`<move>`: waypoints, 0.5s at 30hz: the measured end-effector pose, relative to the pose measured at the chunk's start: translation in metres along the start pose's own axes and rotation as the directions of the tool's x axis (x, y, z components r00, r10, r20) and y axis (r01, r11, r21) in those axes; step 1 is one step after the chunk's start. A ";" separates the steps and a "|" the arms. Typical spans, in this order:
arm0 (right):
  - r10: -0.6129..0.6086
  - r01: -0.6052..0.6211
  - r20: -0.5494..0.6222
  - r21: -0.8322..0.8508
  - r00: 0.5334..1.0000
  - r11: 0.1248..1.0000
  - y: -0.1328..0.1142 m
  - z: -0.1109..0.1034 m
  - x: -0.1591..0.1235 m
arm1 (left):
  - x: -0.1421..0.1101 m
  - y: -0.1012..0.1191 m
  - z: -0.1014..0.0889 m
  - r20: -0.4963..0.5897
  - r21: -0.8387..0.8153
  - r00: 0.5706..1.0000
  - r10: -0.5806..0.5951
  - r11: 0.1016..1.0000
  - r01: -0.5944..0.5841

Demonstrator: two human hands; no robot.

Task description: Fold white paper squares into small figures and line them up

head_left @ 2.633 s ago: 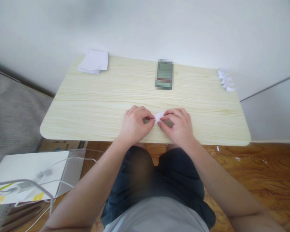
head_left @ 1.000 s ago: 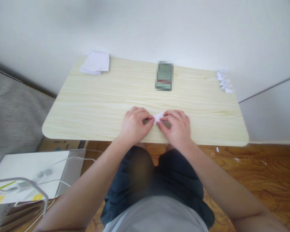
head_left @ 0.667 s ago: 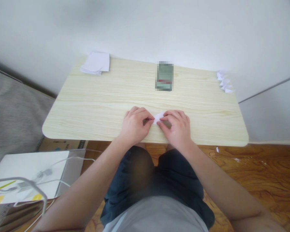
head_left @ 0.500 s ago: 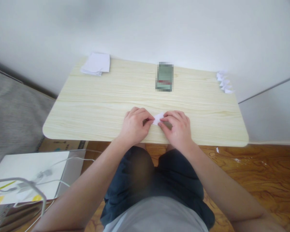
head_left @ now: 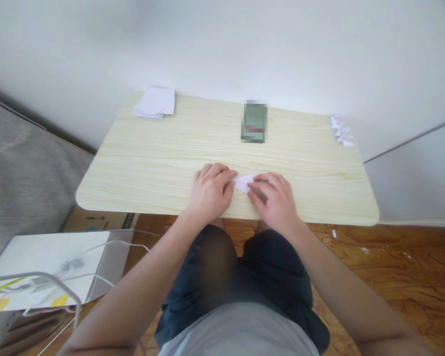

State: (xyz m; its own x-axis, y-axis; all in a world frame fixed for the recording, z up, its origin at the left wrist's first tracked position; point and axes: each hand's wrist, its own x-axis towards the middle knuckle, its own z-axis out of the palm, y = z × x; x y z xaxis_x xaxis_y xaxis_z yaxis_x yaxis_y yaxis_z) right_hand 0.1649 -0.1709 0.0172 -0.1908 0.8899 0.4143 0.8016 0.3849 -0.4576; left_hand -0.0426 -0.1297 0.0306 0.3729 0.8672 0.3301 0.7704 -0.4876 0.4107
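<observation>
A small folded piece of white paper (head_left: 243, 183) lies near the front edge of the light wooden table (head_left: 163, 158), between my two hands. My left hand (head_left: 212, 192) pinches its left end with thumb and fingers. At the paper's right end, the fingertips and thumb of my right hand (head_left: 275, 198) are closed on it. Creases show on the paper, but its exact folded shape is partly covered by my fingers.
White paper sheets (head_left: 155, 102) are stacked at the back left. A blurred-out green rectangular object (head_left: 254, 121) lies at the back middle. Several folded white paper pieces (head_left: 341, 131) stand in a row at the right edge. Below left, cables (head_left: 114, 242) cross a white box (head_left: 59, 252).
The left fingers have shifted slightly along the paper, and more of its surface shows between my hands. The whole view has moved a little; the other things stay in place.
</observation>
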 end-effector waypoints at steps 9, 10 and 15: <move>-0.002 0.002 0.000 -0.029 1.000 1.000 -0.003 -0.001 -0.001 | 0.002 0.010 0.000 0.011 0.017 1.000 0.002 1.000 -0.002; 0.000 0.000 -0.001 -0.029 1.000 1.000 -0.003 -0.001 -0.001 | 0.003 0.010 0.000 0.011 0.010 1.000 -0.001 1.000 0.001; 0.017 -0.017 -0.015 -0.002 1.000 1.000 -0.001 0.000 0.000 | 0.006 0.013 0.001 0.012 -0.023 1.000 -0.004 1.000 0.004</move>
State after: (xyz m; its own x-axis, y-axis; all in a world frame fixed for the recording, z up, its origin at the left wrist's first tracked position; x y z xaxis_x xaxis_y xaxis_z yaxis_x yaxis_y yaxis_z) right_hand 0.1645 -0.1716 0.0179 -0.1684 0.8927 0.4180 0.8060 0.3688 -0.4629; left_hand -0.0297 -0.1304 0.0370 0.3761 0.8702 0.3183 0.7597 -0.4862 0.4318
